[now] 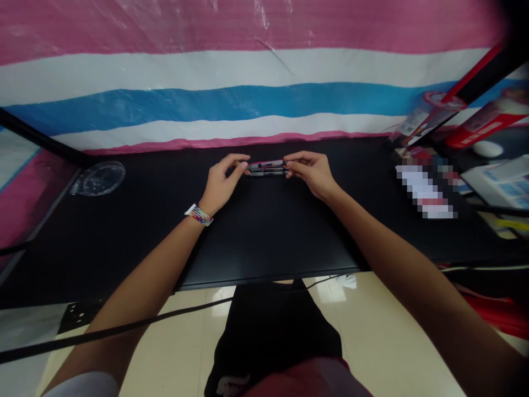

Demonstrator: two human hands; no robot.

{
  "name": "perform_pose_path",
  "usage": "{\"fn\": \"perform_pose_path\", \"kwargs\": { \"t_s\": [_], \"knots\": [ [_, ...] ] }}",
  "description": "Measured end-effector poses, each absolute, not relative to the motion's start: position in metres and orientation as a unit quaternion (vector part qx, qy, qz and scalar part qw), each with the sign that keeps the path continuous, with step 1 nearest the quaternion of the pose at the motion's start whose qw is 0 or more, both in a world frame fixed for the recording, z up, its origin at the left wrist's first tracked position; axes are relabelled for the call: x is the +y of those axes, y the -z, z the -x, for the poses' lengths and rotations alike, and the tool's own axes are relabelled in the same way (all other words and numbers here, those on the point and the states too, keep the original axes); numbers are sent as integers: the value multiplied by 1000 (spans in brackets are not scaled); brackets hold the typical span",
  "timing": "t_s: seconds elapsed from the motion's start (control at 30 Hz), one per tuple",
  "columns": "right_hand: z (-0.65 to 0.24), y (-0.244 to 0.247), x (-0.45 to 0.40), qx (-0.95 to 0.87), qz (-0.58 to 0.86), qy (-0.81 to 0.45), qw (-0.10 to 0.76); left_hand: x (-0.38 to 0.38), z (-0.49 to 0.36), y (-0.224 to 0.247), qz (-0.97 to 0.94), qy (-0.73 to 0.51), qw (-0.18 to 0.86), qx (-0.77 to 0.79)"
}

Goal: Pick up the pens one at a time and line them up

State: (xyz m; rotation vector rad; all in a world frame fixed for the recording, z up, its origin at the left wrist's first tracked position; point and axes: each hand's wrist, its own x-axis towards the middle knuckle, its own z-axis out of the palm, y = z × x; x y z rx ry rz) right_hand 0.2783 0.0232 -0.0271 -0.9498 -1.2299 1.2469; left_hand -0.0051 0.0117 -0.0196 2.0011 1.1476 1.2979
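Several slim pens [268,167] lie side by side, crosswise in front of me, at the far middle of the black desk [264,231]. My left hand [225,179] pinches their left ends between thumb and fingers. At the right ends, the thumb and fingers of my right hand [312,172] close on the pens in the same way. The pens look clear with dark and grey parts, and a pink-red edge shows along the back. Their tips are partly hidden by my fingers. A multicoloured band [199,214] is round my left wrist.
A clear plastic lid or dish [100,178] lies at the left. On the right stand a clear cylindrical container [425,118], a red tube [483,124], a white round object [487,149] and a white-blue box [504,179]. A striped sheet [248,102] hangs behind the desk.
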Motion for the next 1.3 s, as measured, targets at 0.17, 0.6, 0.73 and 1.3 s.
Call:
{"fn": "perform_pose_path", "kwargs": {
  "t_s": [0.17, 0.6, 0.73, 1.3],
  "knots": [
    [-276, 27, 23, -512, 399, -531, 545, 9, 5, 18, -761, -476, 161, 411],
    [-278, 24, 23, -504, 415, -533, 539, 8, 4, 17, -804, -419, 56, 418],
    [-278, 21, 21, -490, 397, -549, 550, 6, 4, 15, -809, -420, 40, 410],
    [-274, 6, 10, -306, 258, -782, 478, -2, 0, 9, -799, -444, 32, 404]
  ]
}}
